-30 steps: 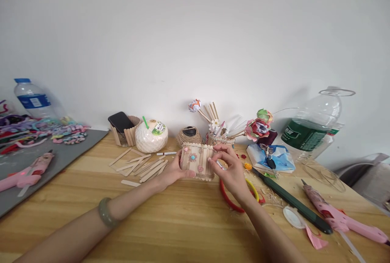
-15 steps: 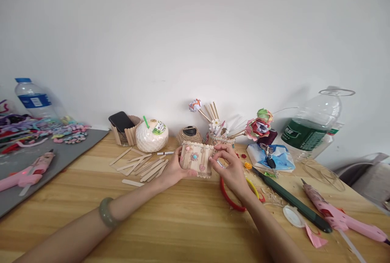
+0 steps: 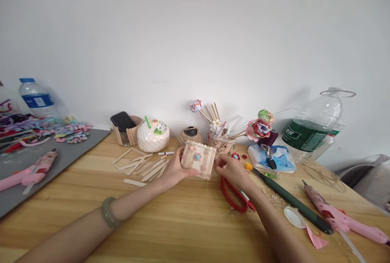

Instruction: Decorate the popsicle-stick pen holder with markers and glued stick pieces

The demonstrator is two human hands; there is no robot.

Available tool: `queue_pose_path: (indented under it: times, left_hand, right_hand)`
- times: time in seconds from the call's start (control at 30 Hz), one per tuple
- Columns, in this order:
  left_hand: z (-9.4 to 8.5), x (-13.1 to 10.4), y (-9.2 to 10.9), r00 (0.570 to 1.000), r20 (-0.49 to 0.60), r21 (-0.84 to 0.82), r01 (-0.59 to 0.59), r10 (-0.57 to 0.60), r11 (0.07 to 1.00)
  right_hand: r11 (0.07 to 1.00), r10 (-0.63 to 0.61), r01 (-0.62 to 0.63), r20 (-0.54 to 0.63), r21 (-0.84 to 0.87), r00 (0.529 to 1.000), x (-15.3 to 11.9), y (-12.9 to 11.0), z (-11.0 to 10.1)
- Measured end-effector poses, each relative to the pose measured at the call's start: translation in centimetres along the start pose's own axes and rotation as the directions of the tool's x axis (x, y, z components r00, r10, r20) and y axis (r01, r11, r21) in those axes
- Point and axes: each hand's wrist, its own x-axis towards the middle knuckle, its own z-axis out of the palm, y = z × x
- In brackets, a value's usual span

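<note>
My left hand [image 3: 177, 169] grips a small box made of wooden craft sticks [image 3: 191, 165] by its left side, the thumb along its lower front. On the face towards me sit a flower with a blue centre [image 3: 197, 156] and small pink hearts. My right hand [image 3: 233, 172] is just off the box's right edge, with thumb and fingers curled together; whatever may be between them is hidden. Below the right hand lies a red scissor-like handle [image 3: 234, 199], partly covered by the wrist.
Loose craft sticks [image 3: 154, 169], a wrapped coconut [image 3: 152, 135] and a stick holder with a phone [image 3: 122, 121] are on the left. Behind stand twine [image 3: 190, 134] and a decorated pot [image 3: 224, 145]. To the right lie a dark green tool [image 3: 297, 202] and a pink glue gun [image 3: 338, 214].
My right hand has moved off the box's right edge, its fingers curling in. The box has tilted slightly in my left hand, and the yellow part of the loop is now covered.
</note>
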Motion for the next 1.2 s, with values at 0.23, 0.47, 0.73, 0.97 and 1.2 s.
queue_pose_path:
  times: [0.23,0.47,0.73,0.97,1.2]
  left_hand:
    - [-0.5,-0.1,0.9,0.999,-0.024,-0.101,0.031,-0.034,0.994]
    - [-0.7,-0.2,1.3,0.985,-0.141,-0.153,-0.124,0.103,0.980]
    - [-1.1,-0.1,1.9,0.834,-0.434,0.057,-0.351,0.340,0.934]
    - [-2.3,1.2,3.3,0.749,-0.480,0.116,-0.462,0.457,0.879]
    - [-4.2,2.8,5.9,0.601,-0.525,0.163,-0.623,0.602,0.765]
  right_hand:
    - [0.996,-0.040,0.048,0.107,-0.074,0.993,-0.2,-0.1,0.8]
    - [0.992,-0.076,0.080,0.045,-0.097,0.996,0.0,0.5,-0.6]
    - [0.949,-0.217,0.263,0.242,-0.177,0.946,-1.4,-1.5,1.4]
    - [0.917,-0.175,0.226,0.178,-0.329,0.968,-1.1,0.0,0.8]
    - [0.894,-0.338,0.401,0.284,-0.202,0.897,-1.7,-2.8,3.7]
